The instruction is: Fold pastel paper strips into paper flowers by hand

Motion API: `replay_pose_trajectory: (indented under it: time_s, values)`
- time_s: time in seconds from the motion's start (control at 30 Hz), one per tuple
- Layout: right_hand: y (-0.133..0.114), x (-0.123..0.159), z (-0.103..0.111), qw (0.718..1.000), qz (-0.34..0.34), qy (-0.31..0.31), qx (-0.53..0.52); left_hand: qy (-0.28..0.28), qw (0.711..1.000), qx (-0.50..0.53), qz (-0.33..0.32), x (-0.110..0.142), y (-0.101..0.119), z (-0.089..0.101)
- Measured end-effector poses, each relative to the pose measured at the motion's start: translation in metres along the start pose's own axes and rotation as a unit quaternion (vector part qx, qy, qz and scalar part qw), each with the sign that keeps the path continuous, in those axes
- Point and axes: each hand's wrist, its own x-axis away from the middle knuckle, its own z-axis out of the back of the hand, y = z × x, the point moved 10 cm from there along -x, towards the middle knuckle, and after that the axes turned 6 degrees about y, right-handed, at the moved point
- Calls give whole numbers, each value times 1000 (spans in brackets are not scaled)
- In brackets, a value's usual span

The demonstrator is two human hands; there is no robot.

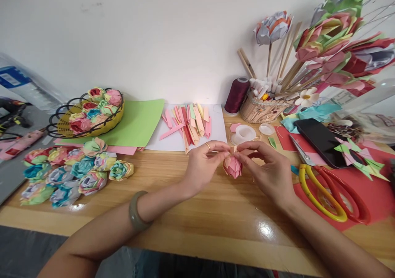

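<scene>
Around 4 o'clock from mid-view, a pink folded-paper flower [233,167] sits roughly 12-to-6, bloom down, its narrow end pinched by the left hand [203,166] from 9 and right hand [270,169] from 3, neither really nearer tbh.

Two hands, two tight pinches, tips almost together!
There's the left forearm [111,226], bare, slanting in from eight o'clock, left hand [200,169] pointing towards two. Opposite, the right forearm [333,237] angles in from four, right hand [274,175] pointing towards ten. Thumbs close against forefingers, knuckles bent on both sides!
</scene>
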Motion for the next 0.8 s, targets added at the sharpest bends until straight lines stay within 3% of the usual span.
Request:
replay_pose_trajectory:
  time_s: [0.5,0.8]
  values:
    - [-22,2,-2,994,104,-12,42,-24,1000,2,-19,0,4,-3]
    - [-24,3,1,992,118,9,49,-11,1000,-13,-15,1,3,-1]
